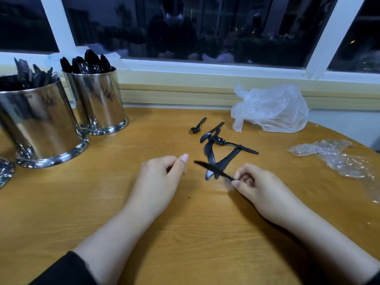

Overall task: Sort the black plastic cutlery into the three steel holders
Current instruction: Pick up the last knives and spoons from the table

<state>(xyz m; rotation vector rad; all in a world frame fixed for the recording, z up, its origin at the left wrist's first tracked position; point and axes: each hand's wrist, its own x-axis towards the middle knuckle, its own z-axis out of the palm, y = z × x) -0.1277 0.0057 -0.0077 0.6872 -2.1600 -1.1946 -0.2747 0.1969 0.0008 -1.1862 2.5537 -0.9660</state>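
Observation:
My right hand [259, 188] pinches one end of a black plastic piece of cutlery [211, 169], blurred, pointing up-left above the table. My left hand [162, 177] hovers just left of it, fingers loosely curled, thumb raised, holding nothing. Behind them lies a small pile of black cutlery [218, 147], with a small spoon [198, 125] apart at its left. Two steel holders stand at the left: the nearer one [39, 124] holds forks or knives, the farther one [96, 99] holds spoons. A third holder [5, 171] shows only at the left edge.
The wooden table [144, 223] has a rounded right edge. A crumpled white plastic bag [271, 109] sits at the back by the window sill. Clear plastic wrapping [337, 157] lies at the right. A dark window runs along the back.

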